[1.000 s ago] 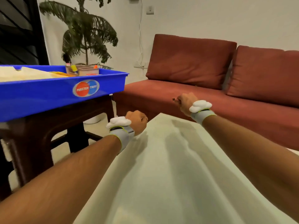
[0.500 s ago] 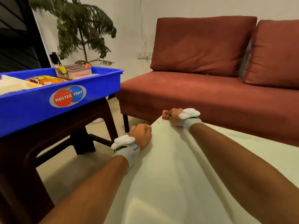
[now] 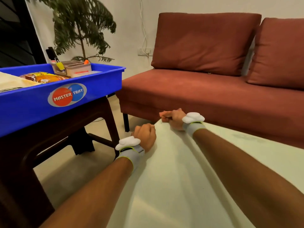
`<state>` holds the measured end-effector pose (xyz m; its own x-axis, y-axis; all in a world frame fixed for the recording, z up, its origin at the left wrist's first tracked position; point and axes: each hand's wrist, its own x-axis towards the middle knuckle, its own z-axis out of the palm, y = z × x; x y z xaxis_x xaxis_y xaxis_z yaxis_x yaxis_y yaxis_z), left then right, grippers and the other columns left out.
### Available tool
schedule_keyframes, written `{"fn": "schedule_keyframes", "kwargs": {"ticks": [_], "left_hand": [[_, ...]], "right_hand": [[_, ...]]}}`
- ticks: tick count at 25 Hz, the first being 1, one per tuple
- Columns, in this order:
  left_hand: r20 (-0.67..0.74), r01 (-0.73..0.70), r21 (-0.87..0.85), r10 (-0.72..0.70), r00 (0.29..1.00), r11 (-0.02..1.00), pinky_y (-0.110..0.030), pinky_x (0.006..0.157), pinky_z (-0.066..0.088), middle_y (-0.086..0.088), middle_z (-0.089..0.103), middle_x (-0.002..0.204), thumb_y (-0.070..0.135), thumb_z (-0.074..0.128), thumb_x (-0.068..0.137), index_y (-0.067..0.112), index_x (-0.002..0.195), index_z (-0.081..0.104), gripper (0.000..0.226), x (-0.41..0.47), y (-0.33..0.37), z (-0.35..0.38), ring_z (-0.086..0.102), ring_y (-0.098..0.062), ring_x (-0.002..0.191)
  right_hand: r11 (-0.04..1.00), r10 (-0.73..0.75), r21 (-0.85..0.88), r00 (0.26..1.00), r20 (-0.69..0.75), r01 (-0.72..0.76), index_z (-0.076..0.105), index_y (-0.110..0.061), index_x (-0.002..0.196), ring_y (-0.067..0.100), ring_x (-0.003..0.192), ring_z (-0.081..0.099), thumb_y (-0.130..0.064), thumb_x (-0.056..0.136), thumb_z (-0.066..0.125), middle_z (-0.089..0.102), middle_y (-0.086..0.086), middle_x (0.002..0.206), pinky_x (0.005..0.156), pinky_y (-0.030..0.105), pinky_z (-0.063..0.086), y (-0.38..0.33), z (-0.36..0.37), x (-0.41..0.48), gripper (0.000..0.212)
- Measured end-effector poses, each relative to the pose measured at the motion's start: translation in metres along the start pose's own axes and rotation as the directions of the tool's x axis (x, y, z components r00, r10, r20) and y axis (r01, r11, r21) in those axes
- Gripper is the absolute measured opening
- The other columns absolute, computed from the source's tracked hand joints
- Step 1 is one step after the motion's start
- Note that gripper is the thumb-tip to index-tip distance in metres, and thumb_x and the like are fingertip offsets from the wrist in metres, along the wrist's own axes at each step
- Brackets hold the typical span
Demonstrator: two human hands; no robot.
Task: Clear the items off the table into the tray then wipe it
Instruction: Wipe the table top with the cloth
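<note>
A pale cream cloth (image 3: pixel 172 181) stretches away from me over the table, with long creases running to my fists. My left hand (image 3: pixel 145 134) grips its left edge with curled fingers. My right hand (image 3: pixel 172 118) pinches the far corner, close to the sofa. The blue tray (image 3: pixel 32 106) marked "Master Tray" stands to the left on a dark brown stool (image 3: pixel 95 116). Inside it are an orange snack packet (image 3: pixel 44 77), a beige organizer (image 3: pixel 74 68) with markers, and a folded pale item at the far left. The tabletop under the cloth is hidden.
A red-brown sofa (image 3: pixel 213 99) runs along the far side, right behind my right hand. A potted plant (image 3: pixel 79 22) stands in the corner behind the tray. Bare floor shows between the stool and the cloth.
Both hands have come down and forward with the cloth, from raised to low at the table's far end. The view tilted down and the tray looks closer.
</note>
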<state>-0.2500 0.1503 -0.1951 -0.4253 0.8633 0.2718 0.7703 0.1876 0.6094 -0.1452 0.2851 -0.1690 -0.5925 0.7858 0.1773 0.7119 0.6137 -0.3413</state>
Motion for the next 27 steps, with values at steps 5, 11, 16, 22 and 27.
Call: {"fn": "schedule_keyframes", "kwargs": {"ticks": [5, 11, 16, 22, 27], "left_hand": [[0.005, 0.005, 0.005, -0.005, 1.0, 1.0, -0.036, 0.089, 0.037, -0.015, 0.062, 0.112, 0.03, 0.03, 0.1, 0.008, 0.099, 0.059, 0.036, 0.0, -0.002, -0.002, 0.046, -0.037, 0.113], [-0.016, 0.034, -0.028, -0.035, 0.999, 0.999, -0.039, 0.097, 0.033, -0.017, 0.06, 0.119, 0.038, 0.027, 0.101, 0.006, 0.095, 0.056, 0.043, -0.001, 0.003, -0.001, 0.044, -0.036, 0.118], [0.0, 0.041, -0.083, -0.042, 0.999, 0.996, -0.039, 0.096, 0.032, -0.017, 0.061, 0.118, 0.041, 0.024, 0.101, 0.004, 0.089, 0.054, 0.049, 0.0, 0.003, -0.007, 0.044, -0.039, 0.118], [-0.011, 0.043, -0.07, -0.044, 0.999, 0.997, -0.039, 0.097, 0.03, -0.014, 0.062, 0.116, 0.045, 0.022, 0.1, 0.004, 0.091, 0.055, 0.054, -0.003, 0.009, -0.006, 0.044, -0.037, 0.118], [-0.012, 0.018, -0.096, -0.02, 1.0, 0.995, -0.04, 0.096, 0.032, -0.017, 0.063, 0.107, 0.046, 0.022, 0.1, 0.007, 0.079, 0.05, 0.052, -0.002, 0.006, -0.007, 0.047, -0.039, 0.113]], "right_hand": [[0.949, -0.306, -0.028, 0.942, 0.14, 0.313, 0.056, -0.019, 0.129, 0.016, 0.129, 0.046, -0.022, 0.095, 0.05, 0.051, -0.001, 0.14, 0.112, 0.026, 0.03, 0.035, -0.022, -0.057, 0.034], [0.991, -0.133, -0.031, 0.991, -0.009, 0.133, 0.067, -0.032, 0.091, 0.021, 0.108, 0.056, -0.016, 0.094, 0.045, 0.067, -0.012, 0.107, 0.111, 0.04, 0.028, -0.011, -0.003, -0.015, 0.027], [0.953, -0.285, -0.069, 0.948, 0.143, 0.296, 0.052, -0.024, 0.132, 0.015, 0.133, 0.039, -0.028, 0.097, 0.046, 0.043, -0.006, 0.146, 0.106, 0.016, 0.021, 0.02, -0.022, -0.067, 0.036], [0.986, 0.026, -0.163, 0.999, 0.042, -0.019, 0.06, -0.028, 0.116, 0.026, 0.125, 0.048, -0.03, 0.098, 0.039, 0.056, -0.002, 0.132, 0.113, 0.034, 0.021, -0.002, -0.007, -0.018, 0.028], [0.935, -0.314, -0.093, 0.922, 0.227, 0.341, 0.041, -0.027, 0.14, 0.019, 0.138, 0.031, -0.028, 0.1, 0.039, 0.033, -0.004, 0.152, 0.114, 0.026, 0.017, 0.006, -0.023, -0.079, 0.04]]}}
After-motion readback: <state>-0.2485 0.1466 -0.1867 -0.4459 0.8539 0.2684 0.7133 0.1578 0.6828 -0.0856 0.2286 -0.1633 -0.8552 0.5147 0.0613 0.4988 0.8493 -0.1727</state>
